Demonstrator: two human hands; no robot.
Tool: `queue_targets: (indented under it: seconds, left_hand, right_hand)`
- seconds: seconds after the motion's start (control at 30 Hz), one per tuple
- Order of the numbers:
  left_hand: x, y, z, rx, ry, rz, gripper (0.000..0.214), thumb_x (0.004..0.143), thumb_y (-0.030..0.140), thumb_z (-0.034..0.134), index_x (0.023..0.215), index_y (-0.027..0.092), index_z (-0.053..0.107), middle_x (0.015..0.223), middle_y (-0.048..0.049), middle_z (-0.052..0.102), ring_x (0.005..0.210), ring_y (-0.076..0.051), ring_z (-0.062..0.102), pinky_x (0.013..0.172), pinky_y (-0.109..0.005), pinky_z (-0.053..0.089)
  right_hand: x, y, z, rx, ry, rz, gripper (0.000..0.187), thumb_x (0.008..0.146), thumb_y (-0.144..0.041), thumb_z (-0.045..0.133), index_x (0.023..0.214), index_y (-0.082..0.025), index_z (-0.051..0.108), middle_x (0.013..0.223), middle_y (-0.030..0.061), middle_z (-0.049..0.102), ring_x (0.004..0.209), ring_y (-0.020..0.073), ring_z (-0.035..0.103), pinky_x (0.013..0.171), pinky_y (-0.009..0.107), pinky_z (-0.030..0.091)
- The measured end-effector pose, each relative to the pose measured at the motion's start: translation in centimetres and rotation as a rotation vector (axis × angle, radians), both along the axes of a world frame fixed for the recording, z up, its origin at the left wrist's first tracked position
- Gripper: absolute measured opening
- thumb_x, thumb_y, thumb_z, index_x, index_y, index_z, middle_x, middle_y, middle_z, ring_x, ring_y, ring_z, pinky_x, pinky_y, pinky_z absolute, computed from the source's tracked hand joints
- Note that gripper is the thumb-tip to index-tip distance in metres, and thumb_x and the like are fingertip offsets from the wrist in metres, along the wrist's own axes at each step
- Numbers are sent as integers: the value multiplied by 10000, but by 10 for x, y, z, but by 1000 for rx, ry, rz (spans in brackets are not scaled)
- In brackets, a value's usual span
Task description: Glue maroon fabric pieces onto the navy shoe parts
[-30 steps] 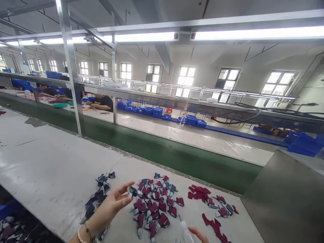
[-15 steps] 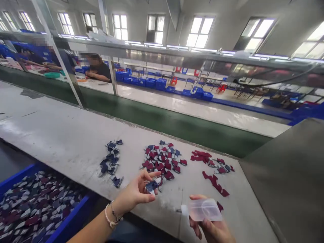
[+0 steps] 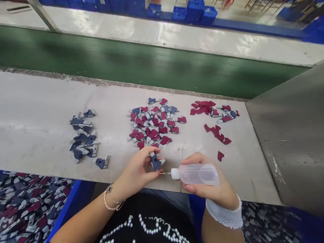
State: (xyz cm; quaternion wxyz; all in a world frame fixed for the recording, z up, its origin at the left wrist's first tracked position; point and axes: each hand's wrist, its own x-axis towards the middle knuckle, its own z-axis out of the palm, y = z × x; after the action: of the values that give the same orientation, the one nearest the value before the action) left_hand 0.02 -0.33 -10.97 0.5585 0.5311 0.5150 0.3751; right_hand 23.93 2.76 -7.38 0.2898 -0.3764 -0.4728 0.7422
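My left hand (image 3: 138, 170) pinches a small navy blue piece (image 3: 156, 164) just above the near edge of the grey worktable (image 3: 37, 118). My right hand (image 3: 215, 189) grips a clear plastic squeeze bottle (image 3: 197, 174) lying sideways, its thin nozzle pointing left at the navy piece and almost touching it. Just beyond my hands lies a pile of maroon and navy pieces (image 3: 154, 125). A smaller pile of navy pieces (image 3: 82, 138) lies to the left, and loose maroon pieces (image 3: 215, 130) lie to the right.
A green conveyor belt (image 3: 152, 65) runs behind the worktable. A slanted grey metal panel (image 3: 293, 135) stands at the right. A blue bin full of mixed pieces (image 3: 27, 206) sits below the table at the left. Blue crates (image 3: 197, 10) stand at the far side.
The view has tilted down from the hall to the table. My left hand picked a navy piece from the pile and brought it near; my right hand raised the bottle and turned its nozzle to it.
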Motion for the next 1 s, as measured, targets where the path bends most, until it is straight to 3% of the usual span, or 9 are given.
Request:
queue_targets:
  seconds: [0.1, 0.2, 0.37, 0.63, 1.0]
  left_hand:
    - [0, 0, 2, 57, 138, 61, 436, 804, 213, 773, 1180, 237, 555, 1166, -65, 620, 969, -202, 694, 893, -382, 588]
    - [3, -2, 6, 129, 218, 71, 436, 789, 213, 789, 1161, 234, 562, 1122, -49, 636, 777, -136, 674, 748, -304, 596]
    - [13, -6, 13, 136, 155, 49, 420, 771, 246, 821, 1112, 243, 577, 1033, -18, 629, 683, -101, 614, 660, -250, 554]
    - [17, -14, 28, 136, 71, 10, 417, 781, 270, 825, 1114, 245, 576, 1040, -29, 627, 816, -141, 649, 688, -239, 556]
    - [16, -19, 32, 192, 104, -4, 379, 817, 286, 794, 1122, 242, 574, 1052, -37, 641, 784, -136, 651, 686, -244, 567]
  right_hand:
    - [-14, -3, 11, 86, -154, -114, 315, 752, -220, 823, 987, -223, 613, 771, -22, 676, 614, 125, 625, 543, 216, 492]
    - [-27, -8, 27, 285, -344, -169, 259, 752, -235, 796, 909, -217, 591, 702, -48, 629, 525, 111, 575, 467, 209, 454]
    - [-38, -11, 49, 557, -503, -222, 236, 741, -217, 784, 895, -245, 607, 683, -69, 623, 528, 113, 605, 495, 219, 493]
    - [-32, -16, 55, 648, -444, -164, 274, 778, -206, 775, 937, -260, 559, 723, -50, 659, 544, 130, 645, 480, 229, 530]
    - [-31, -23, 57, 718, -467, -148, 267, 814, -206, 761, 971, -276, 557, 750, -44, 658, 558, 143, 660, 485, 236, 543]
